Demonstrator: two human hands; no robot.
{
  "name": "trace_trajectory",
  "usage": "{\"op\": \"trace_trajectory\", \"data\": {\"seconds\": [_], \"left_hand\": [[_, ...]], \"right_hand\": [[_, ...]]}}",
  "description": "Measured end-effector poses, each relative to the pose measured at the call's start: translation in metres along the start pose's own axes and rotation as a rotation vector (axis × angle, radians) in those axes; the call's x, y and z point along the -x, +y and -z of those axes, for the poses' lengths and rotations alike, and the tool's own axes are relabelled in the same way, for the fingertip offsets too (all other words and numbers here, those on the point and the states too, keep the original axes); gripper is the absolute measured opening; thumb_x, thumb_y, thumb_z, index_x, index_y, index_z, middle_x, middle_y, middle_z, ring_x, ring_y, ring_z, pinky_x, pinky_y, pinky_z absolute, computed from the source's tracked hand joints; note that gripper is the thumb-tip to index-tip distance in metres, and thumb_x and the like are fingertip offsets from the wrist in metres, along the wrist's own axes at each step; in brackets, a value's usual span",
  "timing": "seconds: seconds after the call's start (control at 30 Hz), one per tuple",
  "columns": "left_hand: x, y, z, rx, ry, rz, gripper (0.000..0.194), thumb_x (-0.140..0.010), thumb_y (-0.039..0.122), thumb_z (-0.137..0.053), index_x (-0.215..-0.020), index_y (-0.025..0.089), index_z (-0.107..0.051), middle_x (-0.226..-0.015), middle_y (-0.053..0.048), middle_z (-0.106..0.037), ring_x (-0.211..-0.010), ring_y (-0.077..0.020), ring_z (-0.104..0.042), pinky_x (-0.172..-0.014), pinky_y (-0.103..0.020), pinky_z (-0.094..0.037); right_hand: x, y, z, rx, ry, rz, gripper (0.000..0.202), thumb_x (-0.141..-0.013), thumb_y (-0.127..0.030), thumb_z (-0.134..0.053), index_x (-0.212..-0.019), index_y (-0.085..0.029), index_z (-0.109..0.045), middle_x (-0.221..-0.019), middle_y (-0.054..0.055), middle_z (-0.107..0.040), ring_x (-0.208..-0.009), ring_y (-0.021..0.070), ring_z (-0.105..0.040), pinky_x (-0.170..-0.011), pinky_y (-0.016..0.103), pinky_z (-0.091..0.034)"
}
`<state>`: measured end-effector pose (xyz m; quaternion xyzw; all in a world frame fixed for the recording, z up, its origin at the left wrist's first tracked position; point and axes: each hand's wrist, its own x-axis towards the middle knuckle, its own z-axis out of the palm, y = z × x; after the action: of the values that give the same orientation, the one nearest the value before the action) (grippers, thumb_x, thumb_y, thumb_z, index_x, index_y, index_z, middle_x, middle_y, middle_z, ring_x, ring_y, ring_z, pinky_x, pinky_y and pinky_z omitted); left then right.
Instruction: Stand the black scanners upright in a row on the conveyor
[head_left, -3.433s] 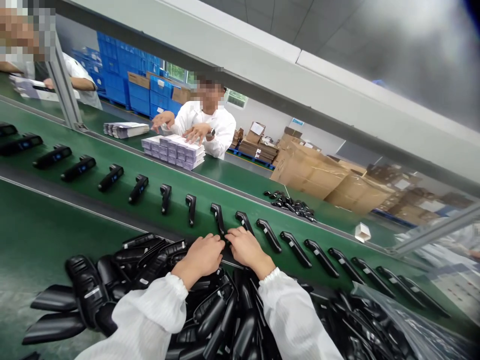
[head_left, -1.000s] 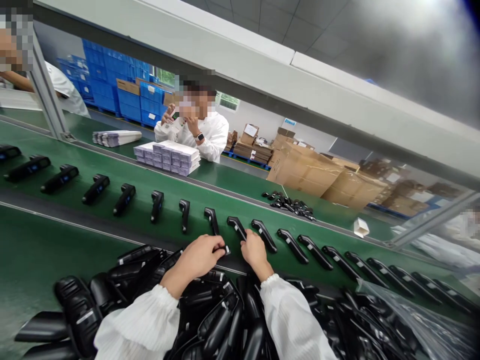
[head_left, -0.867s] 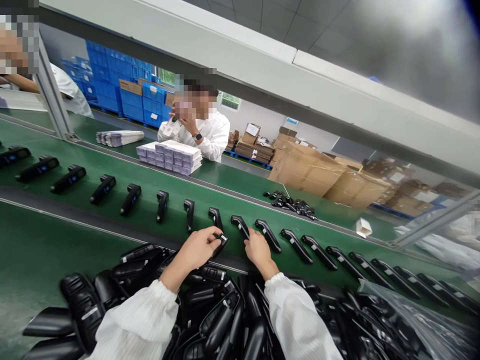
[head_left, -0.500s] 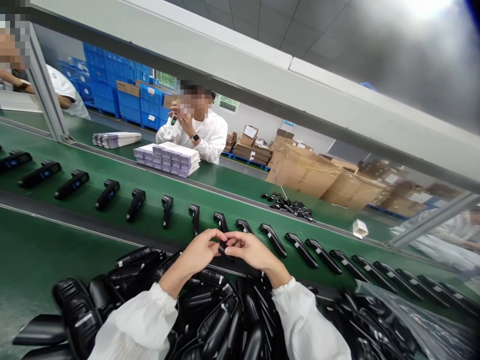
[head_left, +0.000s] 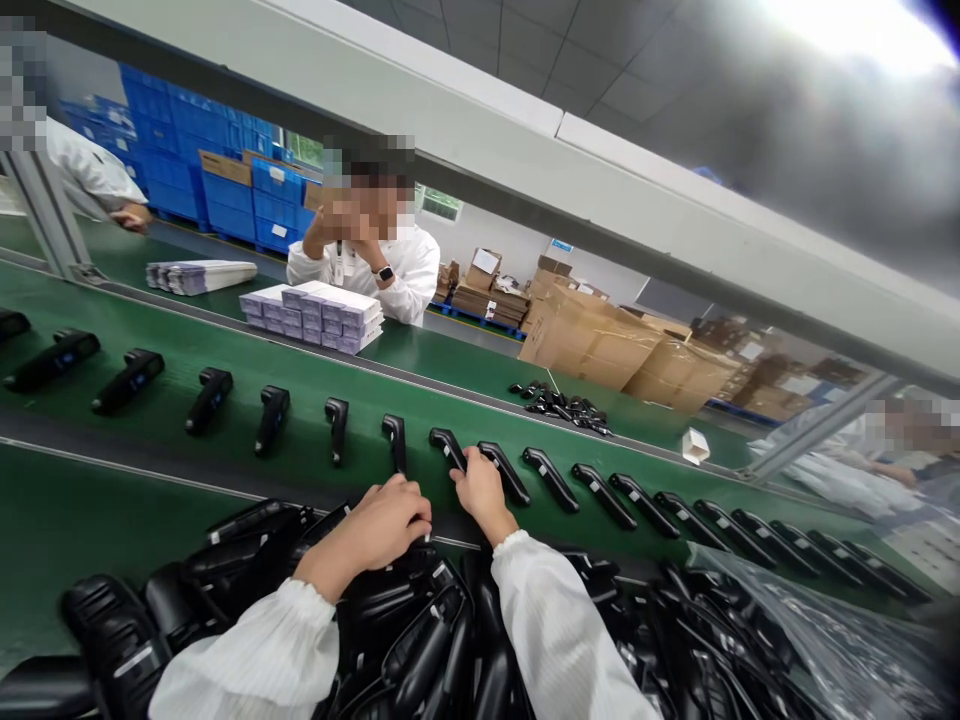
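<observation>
My right hand (head_left: 481, 490) is over the belt with its fingers closed around the lower end of a black angled handheld device (head_left: 448, 447), one of a row of them. Lower and to the left, my left hand (head_left: 386, 525) has its fingers curled down at the front edge of the belt. The palm and fingers hide whatever is in it. Beneath both wrists lies a heap of loose black plastic housings (head_left: 435, 650).
More black devices lie spaced along the green belt (head_left: 247, 480). Across it are stacked purple-white boxes (head_left: 311, 315), a pile of small black parts (head_left: 566, 408) and a small white box (head_left: 695, 446). A co-worker (head_left: 401, 265) sits opposite. Clear plastic (head_left: 817, 620) covers housings at right.
My hands have come apart from around a small black piece. The right has reached to a device in the row; the left has drawn left and down. The view has shifted slightly.
</observation>
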<state>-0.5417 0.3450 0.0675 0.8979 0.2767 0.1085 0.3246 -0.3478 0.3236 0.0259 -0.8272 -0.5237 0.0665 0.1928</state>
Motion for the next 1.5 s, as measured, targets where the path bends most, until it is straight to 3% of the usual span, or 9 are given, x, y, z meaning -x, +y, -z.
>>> {"op": "trace_trajectory", "data": {"seconds": [0.2,0.33,0.43,0.7,0.87,0.97,1.13,1.27,1.5], "left_hand": [[-0.007,-0.003,0.008,0.333,0.202,0.039,0.028,-0.088,0.039,-0.043,-0.102,0.022,-0.06,-0.088,-0.002,-0.063,-0.084,-0.0204,-0.057,-0.079,-0.033,-0.046],[-0.011,-0.007,0.005,0.551,0.286,-0.012,0.014,-0.084,0.034,-0.05,-0.09,0.022,-0.051,-0.088,-0.001,-0.061,-0.089,-0.018,-0.061,-0.085,-0.031,-0.049],[-0.011,-0.005,0.005,0.655,0.349,-0.027,0.012,-0.083,0.033,-0.052,-0.088,0.022,-0.049,-0.088,-0.001,-0.061,-0.092,-0.0179,-0.062,-0.088,-0.032,-0.049],[-0.011,0.006,0.003,0.689,0.461,-0.006,0.014,-0.089,0.033,-0.038,-0.095,0.022,-0.045,-0.099,-0.005,-0.067,-0.1,-0.0198,-0.064,-0.089,-0.034,-0.05],[-0.008,-0.005,0.009,0.432,0.457,0.109,0.023,-0.089,0.031,-0.037,-0.108,0.023,-0.047,-0.118,-0.008,-0.061,-0.118,-0.0242,-0.053,-0.099,-0.041,-0.042],[0.003,-0.01,0.015,0.21,0.298,0.145,0.024,-0.079,0.029,-0.051,-0.102,0.025,-0.056,-0.114,-0.009,-0.061,-0.119,-0.0313,-0.046,-0.102,-0.052,-0.036],[0.013,-0.004,0.006,-0.028,-0.083,0.09,0.018,-0.057,0.021,-0.07,-0.074,0.026,-0.064,-0.083,-0.002,-0.063,-0.103,-0.0308,-0.052,-0.106,-0.067,-0.021],[0.009,0.002,-0.006,-0.137,-0.119,0.063,0.015,-0.065,0.015,-0.062,-0.076,0.025,-0.063,-0.085,-0.002,-0.064,-0.103,-0.0274,-0.053,-0.109,-0.068,-0.01],[0.008,0.011,-0.014,-0.175,-0.163,0.083,0.019,-0.059,0.018,-0.071,-0.077,0.023,-0.064,-0.094,-0.007,-0.067,-0.111,-0.0342,-0.052,-0.107,-0.073,-0.007]], "right_hand": [[0.012,-0.001,0.016,-0.265,0.085,0.111,0.039,-0.094,-0.032,-0.053,-0.13,-0.019,-0.055,-0.128,0.014,-0.06,-0.12,0.027,-0.054,-0.1,0.043,-0.042],[0.025,-0.008,0.035,-0.91,-0.401,0.234,0.043,-0.09,-0.046,-0.058,-0.125,-0.021,-0.062,-0.112,0.007,-0.069,-0.105,0.0207,-0.064,-0.093,0.038,-0.05],[0.031,-0.013,0.043,-1.136,-0.573,0.23,0.049,-0.08,-0.049,-0.07,-0.121,-0.021,-0.066,-0.111,0.007,-0.068,-0.099,0.0203,-0.065,-0.093,0.04,-0.051],[0.034,-0.033,0.029,-1.38,-0.477,0.148,0.06,-0.065,-0.034,-0.083,-0.121,-0.027,-0.062,-0.12,0.004,-0.062,-0.102,0.0195,-0.061,-0.083,0.035,-0.056],[0.023,-0.026,0.03,-1.17,-0.365,0.121,0.033,-0.059,-0.028,-0.083,-0.086,-0.017,-0.067,-0.082,0.0,-0.065,-0.076,0.0129,-0.061,-0.073,0.027,-0.053],[0.018,-0.009,0.024,-1.063,-0.274,-0.025,0.029,-0.059,-0.03,-0.079,-0.076,-0.019,-0.058,-0.068,-0.004,-0.058,-0.064,0.0126,-0.057,-0.061,0.026,-0.051],[0.014,0.013,-0.001,-0.57,-0.151,-0.038,0.024,-0.07,-0.025,-0.067,-0.093,-0.021,-0.06,-0.088,0.001,-0.067,-0.076,0.0168,-0.063,-0.068,0.028,-0.052],[0.011,0.01,-0.007,-0.105,-0.037,-0.011,0.041,-0.083,-0.019,-0.055,-0.125,-0.017,-0.053,-0.107,0.011,-0.068,-0.098,0.0222,-0.066,-0.085,0.031,-0.048],[0.011,-0.002,0.001,0.138,-0.01,-0.03,0.03,-0.094,-0.021,-0.046,-0.117,-0.01,-0.061,-0.111,0.02,-0.064,-0.108,0.0299,-0.061,-0.089,0.038,-0.046]]}}
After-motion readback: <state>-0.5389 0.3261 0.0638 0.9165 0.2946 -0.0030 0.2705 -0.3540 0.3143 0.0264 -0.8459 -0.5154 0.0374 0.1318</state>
